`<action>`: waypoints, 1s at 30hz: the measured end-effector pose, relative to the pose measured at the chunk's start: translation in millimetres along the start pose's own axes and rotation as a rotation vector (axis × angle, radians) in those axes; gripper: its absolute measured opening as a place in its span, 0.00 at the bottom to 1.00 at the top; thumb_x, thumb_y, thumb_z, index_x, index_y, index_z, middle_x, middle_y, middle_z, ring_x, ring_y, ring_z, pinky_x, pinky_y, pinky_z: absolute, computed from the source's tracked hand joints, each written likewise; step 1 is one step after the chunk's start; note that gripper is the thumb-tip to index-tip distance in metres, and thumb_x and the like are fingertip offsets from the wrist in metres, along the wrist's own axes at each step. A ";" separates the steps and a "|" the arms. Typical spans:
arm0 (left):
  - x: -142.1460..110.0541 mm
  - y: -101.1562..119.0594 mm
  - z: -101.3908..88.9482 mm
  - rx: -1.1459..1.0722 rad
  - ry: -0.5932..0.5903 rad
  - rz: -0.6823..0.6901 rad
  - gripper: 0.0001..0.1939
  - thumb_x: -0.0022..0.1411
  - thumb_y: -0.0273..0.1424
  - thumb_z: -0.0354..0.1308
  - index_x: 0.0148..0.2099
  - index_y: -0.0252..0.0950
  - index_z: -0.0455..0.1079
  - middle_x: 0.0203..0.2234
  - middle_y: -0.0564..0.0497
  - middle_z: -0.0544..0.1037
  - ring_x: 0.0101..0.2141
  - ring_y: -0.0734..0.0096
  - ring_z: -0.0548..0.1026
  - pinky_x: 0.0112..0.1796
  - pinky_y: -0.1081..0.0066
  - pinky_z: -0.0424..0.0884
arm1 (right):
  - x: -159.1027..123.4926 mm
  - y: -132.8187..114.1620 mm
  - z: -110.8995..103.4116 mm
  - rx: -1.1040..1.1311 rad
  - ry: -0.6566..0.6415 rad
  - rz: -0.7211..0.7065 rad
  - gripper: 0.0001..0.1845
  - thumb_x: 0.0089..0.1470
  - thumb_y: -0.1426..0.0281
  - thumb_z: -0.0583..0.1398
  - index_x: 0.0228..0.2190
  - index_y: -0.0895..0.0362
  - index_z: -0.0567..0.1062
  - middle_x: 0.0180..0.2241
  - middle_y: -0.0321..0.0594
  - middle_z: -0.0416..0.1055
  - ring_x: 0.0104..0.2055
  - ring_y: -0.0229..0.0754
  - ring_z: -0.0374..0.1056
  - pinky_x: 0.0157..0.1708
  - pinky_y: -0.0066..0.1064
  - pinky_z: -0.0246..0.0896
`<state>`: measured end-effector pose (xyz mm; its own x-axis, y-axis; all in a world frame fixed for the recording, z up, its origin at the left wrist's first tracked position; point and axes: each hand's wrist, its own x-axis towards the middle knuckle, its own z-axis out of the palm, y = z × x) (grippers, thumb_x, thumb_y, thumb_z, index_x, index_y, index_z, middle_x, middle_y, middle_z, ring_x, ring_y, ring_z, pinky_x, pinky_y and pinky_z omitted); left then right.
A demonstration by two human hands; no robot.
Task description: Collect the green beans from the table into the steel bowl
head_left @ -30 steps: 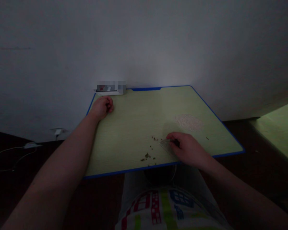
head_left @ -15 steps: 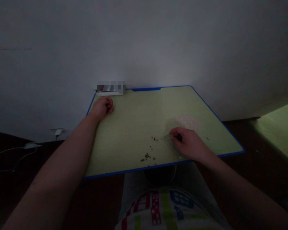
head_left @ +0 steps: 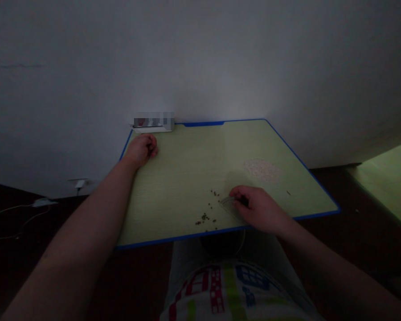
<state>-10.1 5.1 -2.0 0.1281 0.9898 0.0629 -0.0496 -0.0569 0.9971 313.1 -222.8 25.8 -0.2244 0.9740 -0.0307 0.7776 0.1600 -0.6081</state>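
Note:
In my right hand (head_left: pixel 254 207), the thumb and fingers pinch a thin, clear plastic sheet (head_left: pixel 232 209) with straight edges, held low over the table's front part. Its exact kind is hard to make out in the dim light. Left of it lie several small dark beads or seeds (head_left: pixel 204 217), loosely scattered towards the front edge. Behind my right hand, a flat, pale patch of fine grains (head_left: pixel 262 170) spreads on the table. My left hand (head_left: pixel 143 149) rests at the far left of the tabletop, fingers curled in, with nothing visible in it.
The pale tabletop (head_left: pixel 187 178) has a blue rim and stands against a grey wall (head_left: pixel 200 58). A white box-like thing (head_left: pixel 153 125), partly blurred out, sits at the back left corner. A thin dark sliver (head_left: pixel 288 193) lies at the right. A plug (head_left: pixel 78 183) and cables are beyond the left side.
My right hand has moved a little left and towards me with the clear sheet, away from the pale grains and nearer to the dark bits. My left hand has stayed put.

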 end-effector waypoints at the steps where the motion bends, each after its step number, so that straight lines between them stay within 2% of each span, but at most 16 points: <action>1: 0.4 -0.5 -0.5 -0.002 -0.004 0.007 0.04 0.41 0.23 0.47 0.20 0.37 0.59 0.11 0.56 0.55 0.11 0.77 0.58 0.13 0.74 0.51 | 0.4 0.5 -0.4 -0.009 0.006 0.005 0.10 0.53 0.74 0.55 0.36 0.57 0.74 0.28 0.38 0.74 0.27 0.38 0.66 0.27 0.29 0.56; 7: 1.7 -1.7 -2.0 0.008 0.006 -0.004 0.04 0.42 0.24 0.47 0.20 0.37 0.59 0.11 0.56 0.56 0.12 0.77 0.59 0.13 0.75 0.52 | 7.7 2.3 -5.7 -0.039 0.021 -0.023 0.10 0.52 0.75 0.55 0.36 0.57 0.74 0.29 0.39 0.75 0.28 0.39 0.68 0.29 0.29 0.58; 15: 1.4 -2.0 -1.3 -0.013 -0.018 0.037 0.05 0.40 0.23 0.46 0.20 0.37 0.60 0.11 0.56 0.56 0.11 0.77 0.59 0.13 0.74 0.50 | 14.0 -11.3 -0.9 -0.114 0.034 -0.017 0.11 0.52 0.74 0.55 0.37 0.58 0.75 0.29 0.41 0.75 0.28 0.39 0.68 0.28 0.29 0.56; 24: 2.0 -3.4 -1.7 0.001 -0.012 0.017 0.05 0.41 0.23 0.47 0.20 0.37 0.60 0.11 0.56 0.56 0.11 0.77 0.59 0.13 0.74 0.51 | 14.1 4.1 -10.7 -0.141 0.073 0.045 0.10 0.52 0.74 0.55 0.36 0.58 0.74 0.27 0.40 0.74 0.27 0.39 0.68 0.27 0.29 0.56; 30: 0.5 -0.8 -0.2 -0.017 0.005 -0.005 0.05 0.42 0.23 0.47 0.20 0.37 0.60 0.11 0.56 0.55 0.11 0.78 0.58 0.13 0.75 0.51 | 19.9 1.0 -8.7 -0.103 0.048 -0.026 0.10 0.52 0.74 0.55 0.36 0.58 0.74 0.28 0.40 0.74 0.28 0.39 0.67 0.27 0.29 0.56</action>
<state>-10.2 5.7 -2.8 0.1230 0.9907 0.0581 -0.0656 -0.0503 0.9966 314.5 -201.8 31.5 -0.2189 0.9755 0.0232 0.8289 0.1985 -0.5230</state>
